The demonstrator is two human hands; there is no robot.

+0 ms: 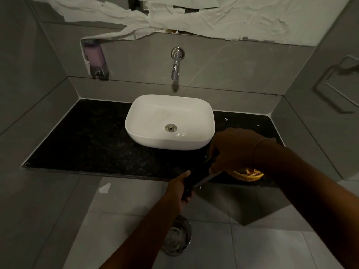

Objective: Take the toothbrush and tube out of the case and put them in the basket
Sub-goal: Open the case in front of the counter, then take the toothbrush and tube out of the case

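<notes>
Both hands are on the long slim black case, held in the air just past the front edge of the black speckled stone counter. The left hand has its fingers wrapped around the near end, and the right hand clamps down over the far end. The yellow woven basket sits on the counter, mostly hidden under the right wrist, right of the white oval ceramic sink; can't see the toothbrush or tube.

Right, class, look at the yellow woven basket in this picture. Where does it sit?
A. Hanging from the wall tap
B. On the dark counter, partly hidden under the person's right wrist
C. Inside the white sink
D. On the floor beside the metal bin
B: the yellow basket rests on the dark counter at its front edge, partly covered by the right hand, which grips the black case together with the left hand.
</notes>
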